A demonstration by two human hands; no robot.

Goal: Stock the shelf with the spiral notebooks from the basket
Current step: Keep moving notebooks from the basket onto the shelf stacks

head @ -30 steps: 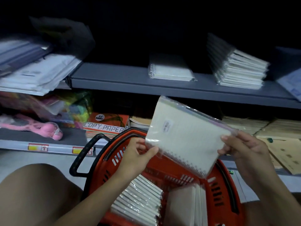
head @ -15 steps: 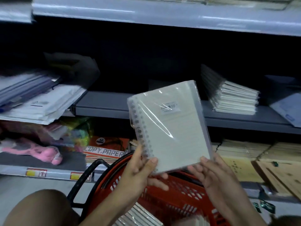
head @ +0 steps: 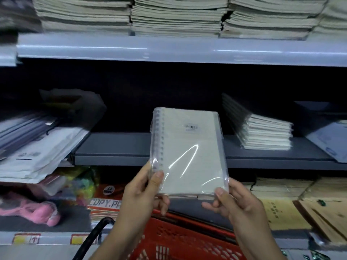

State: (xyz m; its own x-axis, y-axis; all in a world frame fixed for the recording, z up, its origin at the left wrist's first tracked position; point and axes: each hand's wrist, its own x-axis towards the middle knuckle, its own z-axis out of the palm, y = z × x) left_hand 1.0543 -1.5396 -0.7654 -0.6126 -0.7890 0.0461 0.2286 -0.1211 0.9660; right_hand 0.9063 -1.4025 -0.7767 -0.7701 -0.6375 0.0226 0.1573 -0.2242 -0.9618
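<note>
Wrapped spiral notebook (head: 188, 152) held upright before the grey shelf (head: 112, 147), above the red basket (head: 174, 241). Left hand (head: 144, 194) pinching its 7 o'clock corner, thumb on front; right hand (head: 234, 201) clamped at 5 o'clock, fingers behind.

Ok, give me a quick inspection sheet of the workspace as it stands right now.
Surface: grey shelf, bare patch left of the held notebook.
Job's things: wrapped notebook held upright in front of the shelf, spiral on its left; notebook stack on the shelf to the right; red basket below, contents out of view.
Clutter: white packets leaning at left; pink toy and copy paper pack lower down.
Grips: left hand pinches the spiral corner; right hand pinches the bottom right corner.
Cables: nothing seen.
Surroundings: paper stacks on the upper shelf; brown envelopes at lower right.
</note>
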